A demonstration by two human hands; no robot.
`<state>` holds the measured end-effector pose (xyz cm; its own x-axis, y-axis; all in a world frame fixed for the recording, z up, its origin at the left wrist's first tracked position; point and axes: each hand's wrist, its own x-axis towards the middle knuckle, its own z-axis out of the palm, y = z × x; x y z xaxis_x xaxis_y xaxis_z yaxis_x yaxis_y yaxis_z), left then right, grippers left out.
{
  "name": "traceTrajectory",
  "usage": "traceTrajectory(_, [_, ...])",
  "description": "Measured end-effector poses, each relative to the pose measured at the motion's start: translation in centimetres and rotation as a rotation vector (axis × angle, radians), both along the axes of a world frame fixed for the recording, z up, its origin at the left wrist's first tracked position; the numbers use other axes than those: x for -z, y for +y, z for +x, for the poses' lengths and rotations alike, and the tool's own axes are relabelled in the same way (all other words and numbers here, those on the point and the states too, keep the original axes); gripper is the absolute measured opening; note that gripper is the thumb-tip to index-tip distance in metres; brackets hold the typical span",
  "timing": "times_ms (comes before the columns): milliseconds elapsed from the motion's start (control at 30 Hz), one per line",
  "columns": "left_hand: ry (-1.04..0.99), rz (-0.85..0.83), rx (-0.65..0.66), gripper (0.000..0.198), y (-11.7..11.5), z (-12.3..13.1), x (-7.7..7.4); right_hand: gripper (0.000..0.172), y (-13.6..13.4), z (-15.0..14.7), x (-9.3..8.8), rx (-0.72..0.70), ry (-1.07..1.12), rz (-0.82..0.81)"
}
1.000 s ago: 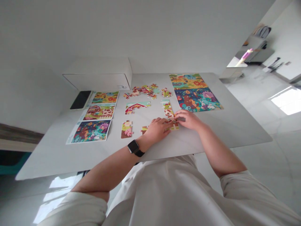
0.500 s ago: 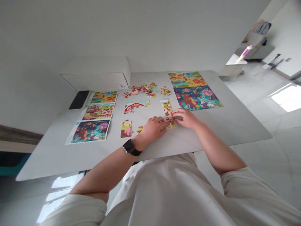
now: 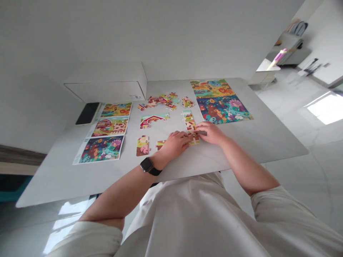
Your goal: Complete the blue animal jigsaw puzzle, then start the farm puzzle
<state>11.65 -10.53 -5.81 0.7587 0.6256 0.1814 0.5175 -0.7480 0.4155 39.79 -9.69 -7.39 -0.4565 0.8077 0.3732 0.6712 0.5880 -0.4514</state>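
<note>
The right grip point(image 3: 210, 132) is closed on the lower end of a jigsaw strip point(image 3: 189, 123); the left grip point(image 3: 175, 144) lies open, fingertips against it. Joining pieces is in hand, and that joint seems to want pressing flat. The strip runs toward twelve o'clock; a red barn section point(image 3: 154, 120) sits at eleven, loose pieces point(image 3: 160, 101) beyond.

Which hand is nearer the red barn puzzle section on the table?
The left hand is nearer: it lies toward the person from the red barn puzzle section, not touching it. The right hand is farther off, past the strip of joined pieces.
</note>
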Motion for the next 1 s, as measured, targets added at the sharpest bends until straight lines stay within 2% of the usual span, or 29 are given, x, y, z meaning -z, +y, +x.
traceTrajectory(433, [0.014,0.032,-0.04,0.034,-0.2,0.4,0.4,0.029,0.2,0.1,-0.3,-0.011,-0.039,0.004])
traceTrajectory(700, [0.051,0.094,-0.039,0.041,-0.5,0.4,-0.1,0.028,0.3,0.3,-0.2,-0.033,-0.092,0.028])
traceTrajectory(1000, [0.052,0.091,-0.026,0.044,-0.4,0.4,0.3,0.032,-0.6,-0.9,-1.8,0.032,-0.244,-0.006])
